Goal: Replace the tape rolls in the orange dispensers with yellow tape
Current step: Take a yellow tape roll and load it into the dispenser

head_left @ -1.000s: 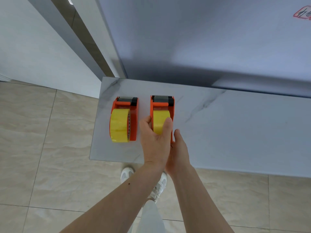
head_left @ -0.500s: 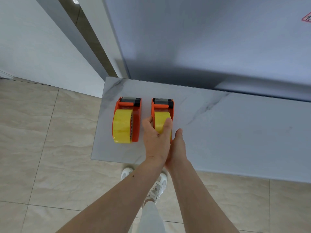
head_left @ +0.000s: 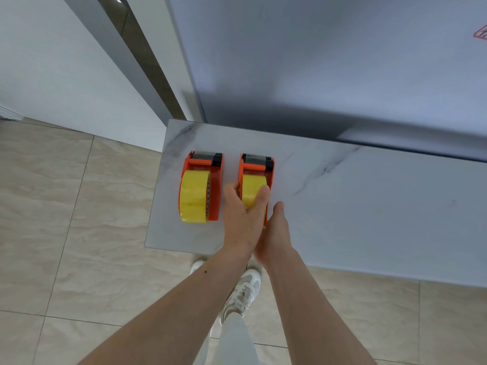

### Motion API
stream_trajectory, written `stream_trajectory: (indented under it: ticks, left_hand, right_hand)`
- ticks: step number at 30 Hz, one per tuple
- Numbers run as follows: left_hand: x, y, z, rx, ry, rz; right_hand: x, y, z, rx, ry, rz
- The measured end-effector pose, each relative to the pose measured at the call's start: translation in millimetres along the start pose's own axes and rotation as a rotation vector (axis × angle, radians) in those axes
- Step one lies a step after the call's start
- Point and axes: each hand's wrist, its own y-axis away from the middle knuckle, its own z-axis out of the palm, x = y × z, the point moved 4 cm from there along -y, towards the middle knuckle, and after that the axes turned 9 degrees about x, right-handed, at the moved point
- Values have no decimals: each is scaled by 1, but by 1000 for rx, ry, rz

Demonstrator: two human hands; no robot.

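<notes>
Two orange dispensers stand side by side at the left end of the white marble table [head_left: 369,206]. The left dispenser [head_left: 214,180] carries a yellow tape roll [head_left: 195,197]. In the right dispenser [head_left: 257,168] sits a second yellow tape roll [head_left: 251,187], and my left hand [head_left: 242,219] grips it, with the thumb on its right side and the fingers curled on its left. My right hand [head_left: 275,233] lies against the near right side of that dispenser, one digit pointing forward. Its other fingers are hidden under my left hand.
The table's left edge [head_left: 155,206] and near edge are close to both dispensers, with beige tiled floor [head_left: 66,233] below. A grey wall panel [head_left: 316,75] rises behind the table. My white shoes [head_left: 245,291] are under the near edge.
</notes>
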Motion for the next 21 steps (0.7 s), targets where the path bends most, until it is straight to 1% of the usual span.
stream_trajectory:
  ticks: [5, 9, 12, 18, 21]
  left_hand:
    - [1, 1, -2, -11, -47, -33]
    - [0, 1, -5, -1, -107, 23]
    - [-1, 2, -9, -13, -130, 61]
    - [2, 5, -13, -20, -174, 19]
    - [2, 10, -14, -58, -198, -31]
  right_hand:
    - [-1, 7, 0, -6, -41, 28]
    - [2, 17, -3, 5, -38, 81]
    - [3, 26, -9, 49, 14, 61]
    - [14, 36, -16, 74, 49, 88]
    - [15, 45, -21, 75, 88, 84]
